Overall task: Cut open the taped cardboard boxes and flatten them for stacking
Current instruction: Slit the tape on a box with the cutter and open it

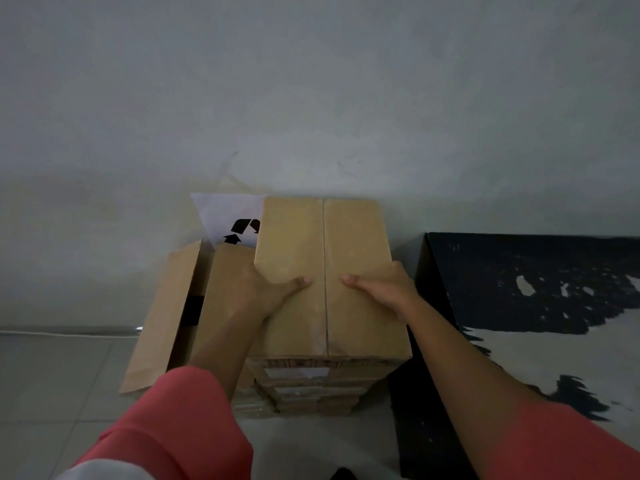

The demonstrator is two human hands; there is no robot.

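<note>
A flattened brown cardboard box [322,244] with a centre seam lies on top of a stack of flattened boxes [311,386] on the floor by the wall. My left hand [266,289] grips its left edge, thumb lying on the top face. My right hand [384,289] grips its right edge the same way, thumb pointing inward. Both forearms reach forward from coral sleeves. No cutter is in view.
A cardboard box with raised flaps [166,317] stands left of the stack. A white sheet with a black recycling symbol [232,216] leans on the grey wall [311,98]. A black-and-white patterned surface [540,306] rises at the right. Pale floor tiles [52,393] spread left.
</note>
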